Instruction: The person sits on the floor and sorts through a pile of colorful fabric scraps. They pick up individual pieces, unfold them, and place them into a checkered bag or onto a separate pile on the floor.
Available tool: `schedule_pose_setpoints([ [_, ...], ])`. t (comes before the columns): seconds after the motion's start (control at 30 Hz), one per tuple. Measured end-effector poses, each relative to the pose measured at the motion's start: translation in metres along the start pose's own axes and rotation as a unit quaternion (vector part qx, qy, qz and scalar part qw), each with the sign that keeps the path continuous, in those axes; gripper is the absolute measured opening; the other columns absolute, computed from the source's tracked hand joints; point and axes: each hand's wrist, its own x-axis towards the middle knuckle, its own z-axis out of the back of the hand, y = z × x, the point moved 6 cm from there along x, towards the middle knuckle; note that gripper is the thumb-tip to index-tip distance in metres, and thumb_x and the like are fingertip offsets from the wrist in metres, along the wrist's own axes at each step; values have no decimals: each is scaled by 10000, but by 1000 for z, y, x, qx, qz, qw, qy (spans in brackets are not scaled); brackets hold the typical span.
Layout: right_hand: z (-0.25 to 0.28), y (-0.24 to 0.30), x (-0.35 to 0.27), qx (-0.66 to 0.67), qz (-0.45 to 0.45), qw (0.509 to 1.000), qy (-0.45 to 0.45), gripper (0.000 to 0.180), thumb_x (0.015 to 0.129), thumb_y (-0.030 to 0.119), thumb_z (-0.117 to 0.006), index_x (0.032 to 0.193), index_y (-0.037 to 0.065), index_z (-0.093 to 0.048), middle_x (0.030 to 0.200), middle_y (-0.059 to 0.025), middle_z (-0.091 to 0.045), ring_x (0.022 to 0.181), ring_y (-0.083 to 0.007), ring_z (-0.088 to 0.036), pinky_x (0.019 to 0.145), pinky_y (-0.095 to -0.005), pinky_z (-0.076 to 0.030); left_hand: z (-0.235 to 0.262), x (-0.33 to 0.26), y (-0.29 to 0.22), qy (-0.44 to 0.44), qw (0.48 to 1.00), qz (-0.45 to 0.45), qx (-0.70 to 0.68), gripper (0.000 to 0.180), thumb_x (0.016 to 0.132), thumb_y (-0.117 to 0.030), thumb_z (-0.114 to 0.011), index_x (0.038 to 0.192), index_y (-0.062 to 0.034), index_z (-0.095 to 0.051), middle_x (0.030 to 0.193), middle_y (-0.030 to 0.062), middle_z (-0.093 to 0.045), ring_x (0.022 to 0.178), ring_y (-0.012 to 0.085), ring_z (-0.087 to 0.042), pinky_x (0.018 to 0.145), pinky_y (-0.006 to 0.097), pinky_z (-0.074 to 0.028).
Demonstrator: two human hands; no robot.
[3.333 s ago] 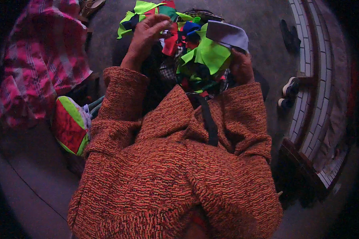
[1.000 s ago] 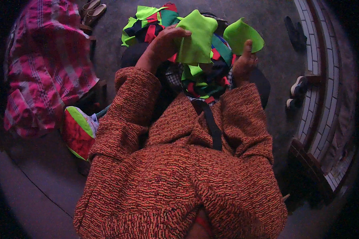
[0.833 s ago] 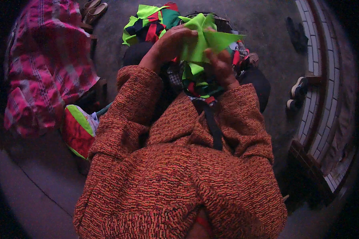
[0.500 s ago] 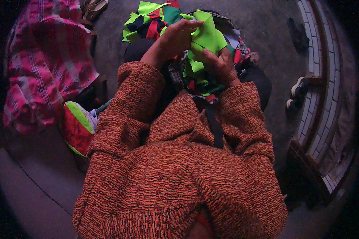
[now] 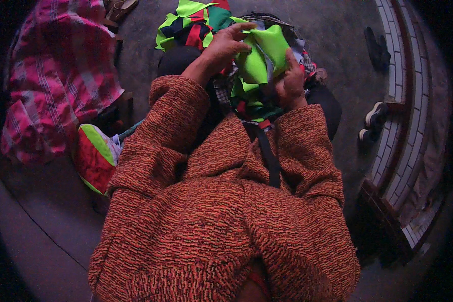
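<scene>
Judging by the lay of things, sorting of cloth scraps partly done: a heap of green, red and dark scraps (image 5: 194, 22) piled on the floor ahead, toward the left, more scraps (image 5: 246, 103) bunched in the lap, one piece in hand. Much left to go through, by the look of it.

Going left to right: pink checked cloth (image 5: 55, 85) spread on the floor at the far left; red-and-green pouch (image 5: 93, 158) by the left elbow. Left hand (image 5: 221, 48) raised over the lap, fingers curled and pinching the top edge of the bright green cloth piece (image 5: 261, 55). Right hand (image 5: 289, 83) just beside, closed on the piece's right side, thumb upright. Brick kerb (image 5: 397, 110) curving along the floor's right edge.
</scene>
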Motion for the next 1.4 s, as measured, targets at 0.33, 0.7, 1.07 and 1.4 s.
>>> schedule_pose_setpoints([
  [0.33, -4, 49, -15, 89, 138, 982, -88, 510, 865, 404, -451, 1250, 70, -430, 1246, -111, -482, 1149, -301, -446, 1005, -462, -300, -1, -7, -11, -18, 990, 50, -127, 574, 736, 46, -570, 1275, -42, -393, 1216, 109, -488, 1069, 200, -499, 892, 316, -424],
  [0.7, -12, 5, -13, -260, 76, 963, 1, 480, 892, 336, -452, 1239, 5, -432, 1190, -117, -516, 1110, -248, -487, 965, -376, -359, -9, 0, 0, 112, 988, -80, 72, 414, 854, -327, -554, 1141, -33, -497, 1004, 61, -577, 912, 178, -562, 762, 314, -475],
  [1.07, -57, -3, -35, -662, 404, 597, 207, 424, 770, 414, -613, 989, 50, -622, 1215, -143, -494, 1186, -322, -412, 999, -422, -299, 5, -8, 8, -23, 990, 76, -115, 257, 794, -151, -611, 1007, -12, -572, 871, 71, -622, 715, 166, -609, 641, 290, -505],
  [1.4, 17, 71, -17, -344, 307, 881, -103, 427, 887, 398, -444, 971, -2, -570, 951, -126, -615, 858, -203, -602, 765, -323, -471, 94, -34, -45, -193, 976, -88, 40, 340, 769, -143, -642, 1078, -31, -552, 985, 71, -585, 889, 215, -579, 756, 341, -493],
])
